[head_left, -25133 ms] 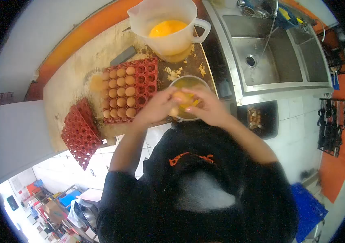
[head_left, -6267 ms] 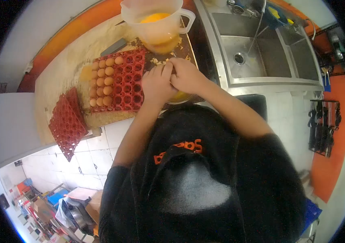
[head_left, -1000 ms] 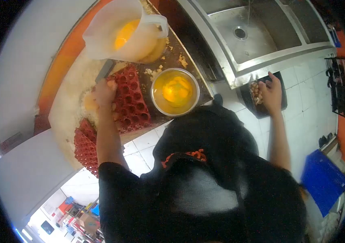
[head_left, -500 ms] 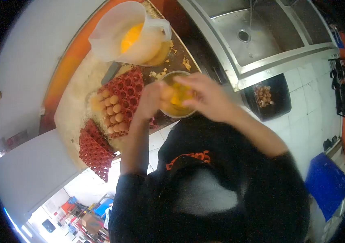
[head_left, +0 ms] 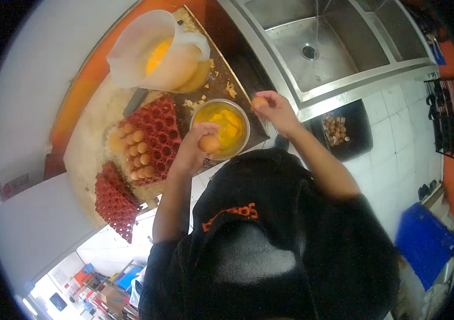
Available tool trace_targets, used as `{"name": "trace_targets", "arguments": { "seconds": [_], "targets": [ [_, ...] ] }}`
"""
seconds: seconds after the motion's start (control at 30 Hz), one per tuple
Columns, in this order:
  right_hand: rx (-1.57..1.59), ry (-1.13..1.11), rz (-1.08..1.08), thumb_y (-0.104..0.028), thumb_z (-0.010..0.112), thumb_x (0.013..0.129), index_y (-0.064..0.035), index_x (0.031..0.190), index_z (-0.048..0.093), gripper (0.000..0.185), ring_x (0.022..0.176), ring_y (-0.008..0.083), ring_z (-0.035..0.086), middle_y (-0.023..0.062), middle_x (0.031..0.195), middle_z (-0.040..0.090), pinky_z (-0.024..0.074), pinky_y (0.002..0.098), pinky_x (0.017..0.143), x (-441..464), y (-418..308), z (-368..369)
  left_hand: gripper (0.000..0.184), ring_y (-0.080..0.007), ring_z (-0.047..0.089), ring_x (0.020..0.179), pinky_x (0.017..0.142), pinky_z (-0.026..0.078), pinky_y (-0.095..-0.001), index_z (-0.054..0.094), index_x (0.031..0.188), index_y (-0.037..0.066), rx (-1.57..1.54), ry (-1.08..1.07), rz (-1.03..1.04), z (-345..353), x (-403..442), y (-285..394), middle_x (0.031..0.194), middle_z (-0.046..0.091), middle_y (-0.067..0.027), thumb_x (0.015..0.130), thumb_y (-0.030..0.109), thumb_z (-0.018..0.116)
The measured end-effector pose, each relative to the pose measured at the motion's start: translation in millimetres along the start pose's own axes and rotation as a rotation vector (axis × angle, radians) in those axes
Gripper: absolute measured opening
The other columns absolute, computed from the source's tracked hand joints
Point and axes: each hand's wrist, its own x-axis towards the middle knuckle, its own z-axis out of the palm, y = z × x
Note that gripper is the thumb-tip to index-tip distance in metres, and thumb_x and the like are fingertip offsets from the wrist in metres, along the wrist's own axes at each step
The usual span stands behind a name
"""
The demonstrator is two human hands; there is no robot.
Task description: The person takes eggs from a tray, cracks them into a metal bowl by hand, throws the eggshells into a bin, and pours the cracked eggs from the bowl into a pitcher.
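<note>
While a moment ago my two hands met over the bowl, they are now apart. My left grip (head_left: 191, 148) is curled around a brown egg (head_left: 209, 143) that looks whole, held above the bowl's (head_left: 244, 140) near left rim. My right grip (head_left: 278, 113) has swung out past the bowl, near the edge of the tabletop (head_left: 88, 133), and its fingertips pinch a brown piece (head_left: 260, 102); whether that is bare shell or a full egg, I cannot tell.

In the bowl, yolks (head_left: 228, 127) sit in clear white. I judge this parting to be the gap between one crack and another: my left egg seems unbroken, so the cracking looks unfinished. More eggs (head_left: 138, 137) fill the left side of the red tray (head_left: 161, 127), beside the bowl, its nearer cups bare. Behind stands the big jug (head_left: 124, 60), yellow with egg inside. Off to my right, shells (head_left: 335, 131) lie heaped in the black bin (head_left: 363, 120), well apart from either grip.
</note>
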Motion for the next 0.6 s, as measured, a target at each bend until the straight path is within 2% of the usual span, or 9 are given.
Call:
{"name": "trace_targets", "arguments": {
  "seconds": [0.07, 0.1, 0.17, 0.3, 0.37, 0.5, 0.57, 0.6],
  "targets": [
    [-0.466, 0.064, -0.243, -0.016, 0.072, 0.085, 0.0002, 0.114, 0.06, 0.035, 0.091, 0.0216, 0.066, 0.0123, 0.102, 0.066, 0.0532, 0.0346, 0.08, 22, 24, -20, 0.044, -0.016, 0.059, 0.08, 0.062, 0.049, -0.0274, 0.054, 0.124, 0.003, 0.003, 0.089, 0.051, 0, -8, -1, 0.096, 0.058, -0.0067, 0.1, 0.038, 0.048],
    [-0.462, 0.061, -0.247, -0.016, 0.072, 0.085, 0.0002, 0.114, 0.06, 0.035, 0.091, 0.0216, 0.066, 0.0123, 0.102, 0.066, 0.0532, 0.0346, 0.08, 22, 18, -16, 0.044, -0.016, 0.059, 0.08, 0.062, 0.049, -0.0274, 0.054, 0.124, 0.003, 0.007, 0.091, 0.054, 3, -11, -2, 0.096, 0.058, -0.0067, 0.1, 0.038, 0.048],
    [-0.755, 0.164, -0.334, -0.017, 0.072, 0.085, 0.0001, 0.113, 0.059, 0.035, 0.094, 0.0291, 0.065, 0.0156, 0.105, 0.065, 0.0518, 0.0392, 0.084, 22, 5, -9, 0.041, -0.0172, 0.059, 0.081, 0.063, 0.05, -0.0292, 0.054, 0.122, 0.002, 0.046, 0.194, 0.051, 9, -14, -2, 0.1, 0.058, -0.0065, 0.096, 0.034, 0.053],
    [-0.837, 0.153, -0.484, -0.016, 0.072, 0.083, -0.0017, 0.115, 0.058, 0.037, 0.102, 0.0357, 0.061, 0.0177, 0.11, 0.063, 0.0481, 0.0417, 0.09, 36, 5, -1, 0.04, -0.0183, 0.06, 0.082, 0.065, 0.051, -0.0304, 0.054, 0.122, 0.002, -0.017, 0.244, 0.074, -6, -14, -11, 0.101, 0.058, -0.0065, 0.098, 0.033, 0.051],
    [-0.958, 0.234, -0.882, -0.013, 0.07, 0.083, -0.0036, 0.117, 0.057, 0.037, 0.108, 0.037, 0.056, 0.0177, 0.114, 0.061, 0.0452, 0.0419, 0.094, 38, 1, 5, 0.037, -0.0189, 0.06, 0.083, 0.066, 0.052, -0.0295, 0.054, 0.122, 0.001, -0.172, 0.171, 0.159, -9, -16, -15, 0.101, 0.059, -0.0072, 0.099, 0.031, 0.049],
    [-0.95, 0.12, -0.921, -0.01, 0.068, 0.083, -0.0038, 0.118, 0.056, 0.038, 0.109, 0.0373, 0.055, 0.0173, 0.118, 0.06, 0.0442, 0.0419, 0.095, 53, 16, 5, 0.035, -0.0187, 0.06, 0.08, 0.065, 0.052, -0.0292, 0.054, 0.12, 0.001, -0.248, 0.198, 0.188, 4, -18, -14, 0.103, 0.059, -0.0081, 0.102, 0.03, 0.045],
    [-1.05, -0.024, -0.727, -0.006, 0.07, 0.082, -0.0024, 0.118, 0.056, 0.039, 0.109, 0.0366, 0.056, 0.0182, 0.121, 0.058, 0.0461, 0.042, 0.095, 62, 29, -1, 0.033, -0.0178, 0.061, 0.078, 0.062, 0.052, -0.0294, 0.055, 0.118, 0.001, -0.207, 0.308, 0.221, 20, -19, -6, 0.1, 0.06, -0.0088, 0.101, 0.028, 0.047],
    [-1.052, -0.03, -0.732, -0.006, 0.07, 0.082, -0.0024, 0.118, 0.056, 0.039, 0.109, 0.0366, 0.056, 0.0182, 0.121, 0.058, 0.0461, 0.042, 0.095, 61, 26, -1, 0.033, -0.0178, 0.061, 0.078, 0.062, 0.052, -0.0294, 0.055, 0.118, 0.001, -0.209, 0.31, 0.228, 14, -16, -11, 0.1, 0.06, -0.0088, 0.101, 0.028, 0.047]
  ]
}}
